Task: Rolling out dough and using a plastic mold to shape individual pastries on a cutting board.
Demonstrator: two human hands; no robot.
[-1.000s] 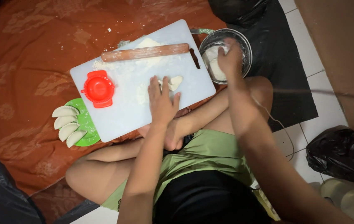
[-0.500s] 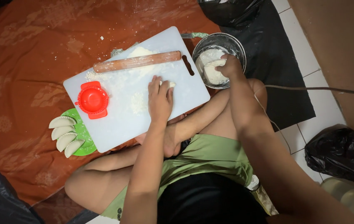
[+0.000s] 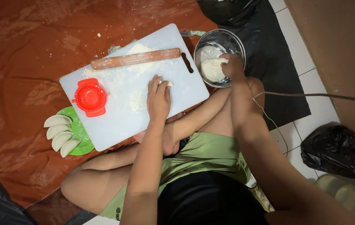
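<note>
I sit cross-legged behind a white cutting board [image 3: 115, 121] dusted with flour. My left hand [image 3: 158, 98] lies palm down on a small piece of dough [image 3: 168, 83] on the board. My right hand [image 3: 232, 66] reaches into a metal bowl [image 3: 220, 38] at the board's right and pinches the lump of dough [image 3: 211, 70] inside. A wooden rolling pin [image 3: 135, 58] lies across the far side of the board. A red dumpling press [image 3: 90, 97] sits near its left end.
A green plate [image 3: 80, 134] with several folded dumplings [image 3: 58, 132] sits left of the board on a brown cloth [image 3: 19, 50]. Black bags lie at far right [image 3: 337, 150] and top [image 3: 227, 8]. A thin cable [image 3: 310, 96] crosses the tiled floor.
My right hand has gone deeper into the bowl and gripped the dough. My left hand stays pressed on the board. The view has shifted slightly.
</note>
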